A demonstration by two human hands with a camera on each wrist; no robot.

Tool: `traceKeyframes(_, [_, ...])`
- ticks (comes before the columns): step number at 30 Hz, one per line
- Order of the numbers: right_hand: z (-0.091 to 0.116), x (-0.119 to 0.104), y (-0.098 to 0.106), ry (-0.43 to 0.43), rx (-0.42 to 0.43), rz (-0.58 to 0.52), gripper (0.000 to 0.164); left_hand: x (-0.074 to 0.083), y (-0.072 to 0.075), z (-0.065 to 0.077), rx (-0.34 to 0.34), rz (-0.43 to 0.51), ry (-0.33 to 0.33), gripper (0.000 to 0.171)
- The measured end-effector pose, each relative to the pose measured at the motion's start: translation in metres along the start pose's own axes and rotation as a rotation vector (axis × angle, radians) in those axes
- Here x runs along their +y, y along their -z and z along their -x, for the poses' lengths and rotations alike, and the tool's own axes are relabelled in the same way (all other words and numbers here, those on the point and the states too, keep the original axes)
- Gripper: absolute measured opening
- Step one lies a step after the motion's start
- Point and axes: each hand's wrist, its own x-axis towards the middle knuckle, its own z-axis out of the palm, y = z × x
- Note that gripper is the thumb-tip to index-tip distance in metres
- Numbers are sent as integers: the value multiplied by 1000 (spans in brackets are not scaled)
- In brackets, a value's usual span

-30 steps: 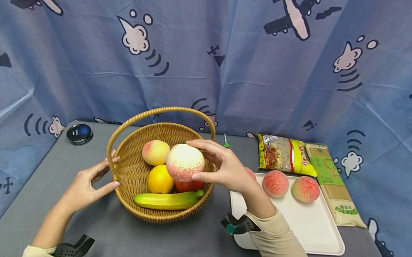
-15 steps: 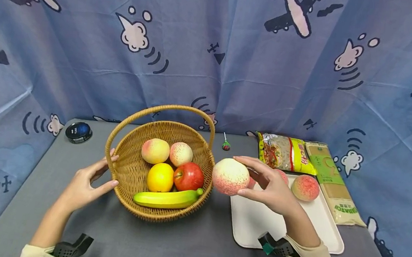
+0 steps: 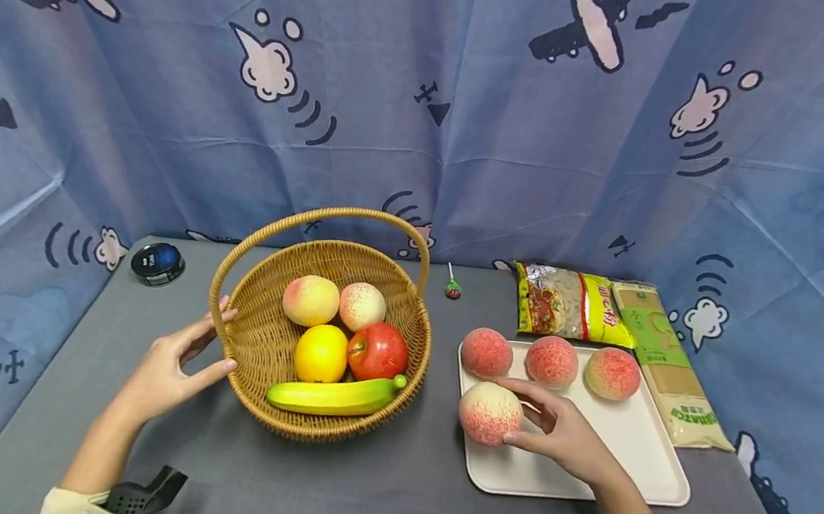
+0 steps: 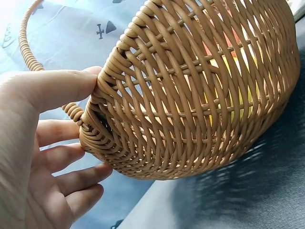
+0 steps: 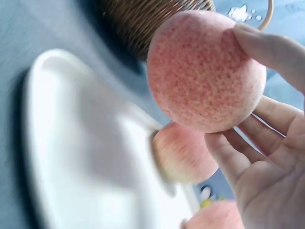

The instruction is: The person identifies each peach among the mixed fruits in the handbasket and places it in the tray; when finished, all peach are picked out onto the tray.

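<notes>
Left of the white tray (image 3: 643,439), the left hand (image 3: 170,370) pinches the rim of the wicker basket (image 3: 256,337) — while over the tray's left edge, the right hand's (image 3: 565,431) thumb and fingertips pinch a speckled peach (image 3: 490,414).

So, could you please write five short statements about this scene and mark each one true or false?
1. The left hand grips the basket by its rim. True.
2. The right hand holds a speckled peach. True.
3. Four peaches lie in the basket. False: it contains two peaches.
4. The banana lies nearer the person than the apple. True.
5. The white tray stands left of the basket. False: the tray is to its right.
</notes>
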Motion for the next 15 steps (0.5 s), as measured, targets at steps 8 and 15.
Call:
traceKeyframes(8, [7, 23, 2, -108, -92, -70, 54, 1, 1, 0, -2, -3, -1, 60])
traceKeyframes(15, [9, 30, 6, -172, -102, 3, 49, 2, 0, 0, -9, -9, 10, 60])
